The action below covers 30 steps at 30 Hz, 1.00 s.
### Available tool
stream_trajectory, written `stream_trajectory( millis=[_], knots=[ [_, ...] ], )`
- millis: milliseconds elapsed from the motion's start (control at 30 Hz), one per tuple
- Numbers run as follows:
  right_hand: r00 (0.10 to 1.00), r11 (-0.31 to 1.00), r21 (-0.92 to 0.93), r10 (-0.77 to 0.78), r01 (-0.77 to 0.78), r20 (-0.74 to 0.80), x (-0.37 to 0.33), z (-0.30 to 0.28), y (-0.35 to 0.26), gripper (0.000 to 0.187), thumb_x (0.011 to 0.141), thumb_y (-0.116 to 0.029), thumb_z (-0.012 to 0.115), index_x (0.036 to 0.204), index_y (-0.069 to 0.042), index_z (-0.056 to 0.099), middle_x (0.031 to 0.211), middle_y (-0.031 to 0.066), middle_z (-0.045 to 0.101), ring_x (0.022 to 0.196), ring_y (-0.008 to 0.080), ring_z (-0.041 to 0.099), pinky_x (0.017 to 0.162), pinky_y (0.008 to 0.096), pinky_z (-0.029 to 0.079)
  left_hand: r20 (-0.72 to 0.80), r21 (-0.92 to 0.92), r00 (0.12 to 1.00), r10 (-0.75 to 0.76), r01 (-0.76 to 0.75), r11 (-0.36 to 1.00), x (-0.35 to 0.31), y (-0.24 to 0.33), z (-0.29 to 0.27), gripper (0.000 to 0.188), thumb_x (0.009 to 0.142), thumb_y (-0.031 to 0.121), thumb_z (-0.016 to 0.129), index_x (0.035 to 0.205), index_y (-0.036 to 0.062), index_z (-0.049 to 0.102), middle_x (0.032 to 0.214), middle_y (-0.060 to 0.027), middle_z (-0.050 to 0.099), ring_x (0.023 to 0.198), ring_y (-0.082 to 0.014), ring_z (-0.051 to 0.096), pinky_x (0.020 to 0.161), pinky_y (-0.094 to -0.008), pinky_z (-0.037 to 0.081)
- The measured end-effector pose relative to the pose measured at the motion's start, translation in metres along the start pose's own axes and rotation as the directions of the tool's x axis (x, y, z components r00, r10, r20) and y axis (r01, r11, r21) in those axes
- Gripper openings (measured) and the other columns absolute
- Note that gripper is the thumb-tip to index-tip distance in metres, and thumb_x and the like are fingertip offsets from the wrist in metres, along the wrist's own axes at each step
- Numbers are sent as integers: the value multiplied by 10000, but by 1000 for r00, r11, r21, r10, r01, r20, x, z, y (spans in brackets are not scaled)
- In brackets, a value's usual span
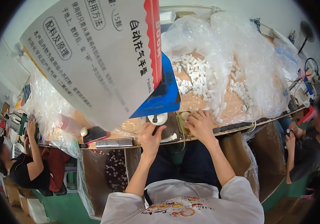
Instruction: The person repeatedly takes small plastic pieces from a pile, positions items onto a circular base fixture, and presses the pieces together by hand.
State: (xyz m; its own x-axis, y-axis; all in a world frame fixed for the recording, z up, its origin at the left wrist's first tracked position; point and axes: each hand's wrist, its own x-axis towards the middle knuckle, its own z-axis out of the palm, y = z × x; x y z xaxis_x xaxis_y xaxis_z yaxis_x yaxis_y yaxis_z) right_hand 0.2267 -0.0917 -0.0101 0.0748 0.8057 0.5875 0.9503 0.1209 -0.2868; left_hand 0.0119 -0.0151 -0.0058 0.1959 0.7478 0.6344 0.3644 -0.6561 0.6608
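My left hand [150, 139] is closed at the table's front edge, its thumb and forefinger around a small dark piece that I cannot make out. Just beyond it is a white round part [157, 119] with a dark tip in its middle, below a blue machine [161, 99]. To the right, my right hand [201, 126] has its fingers curled down beside a pale yellowish piece [185, 116]; what the fingertips hold, if anything, is hidden. A large printed white sheet with a red edge [92, 63] hangs close to the camera and covers much of the machine.
Many small white plastic pieces [194, 76] lie under clear plastic sheeting [257, 63]. A pink bottle [67, 123] and a dark phone-like object [96, 134] are at left. Cardboard boxes [100, 175] stand below the table. One person [27, 164] works at left, another [309, 145] at right.
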Motion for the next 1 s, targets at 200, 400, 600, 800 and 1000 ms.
stream_trajectory(
  millis=[200, 400, 600, 800, 1000],
  knots=[
    [967, 803, 585, 226, -118, -114, 2, 9, -23, 143, 793, -6, 759, 929, -20, 715, 1035, 85, 717, 975, 230, 649, 886, 362, 478, -78, 37, 988, -131, 134, 990, -10, 8, 5, 209, 747, 70, 858, 923, 4, 766, 769, -141, 720, 647, -251, 667, 624, -341, 501],
    [908, 406, 886, 417, -224, 39, 31, 31, -79, 211, 824, 13, 729, 1035, 8, 738, 977, 104, 742, 873, 220, 686, 806, 306, 517, 156, -132, 982, -108, 129, 983, 10, -9, -8, 180, 739, 73, 835, 895, 25, 759, 779, -137, 700, 741, -306, 663, 656, -410, 508],
    [955, 842, 498, -63, 208, -291, 39, 38, -74, 214, 785, 42, 718, 990, -16, 739, 999, 110, 740, 941, 301, 682, 780, 388, 535, 175, -60, 984, -35, 46, 997, 13, -13, -9, 148, 738, 31, 807, 876, 29, 754, 750, -153, 672, 726, -342, 646, 631, -431, 500],
    [941, 852, 469, -72, 230, -331, 32, 41, -67, 231, 806, 71, 669, 1008, -18, 739, 1040, 116, 735, 997, 327, 676, 858, 388, 546, 233, -188, 944, -235, 281, 941, -10, -13, -14, 482, 771, 25, 806, 1235, 20, 676, 1146, -191, 714, 1039, -284, 699, 871, -368, 539],
    [838, 749, 448, 545, -489, 4, 36, 15, 31, 277, 795, 38, 671, 1063, -11, 720, 1062, 149, 722, 971, 326, 660, 837, 433, 530, 192, -247, 955, -226, 270, 931, -14, -12, -20, 549, 781, 53, 812, 1302, 16, 641, 1267, -189, 658, 1176, -309, 630, 974, -386, 497]
  ],
)
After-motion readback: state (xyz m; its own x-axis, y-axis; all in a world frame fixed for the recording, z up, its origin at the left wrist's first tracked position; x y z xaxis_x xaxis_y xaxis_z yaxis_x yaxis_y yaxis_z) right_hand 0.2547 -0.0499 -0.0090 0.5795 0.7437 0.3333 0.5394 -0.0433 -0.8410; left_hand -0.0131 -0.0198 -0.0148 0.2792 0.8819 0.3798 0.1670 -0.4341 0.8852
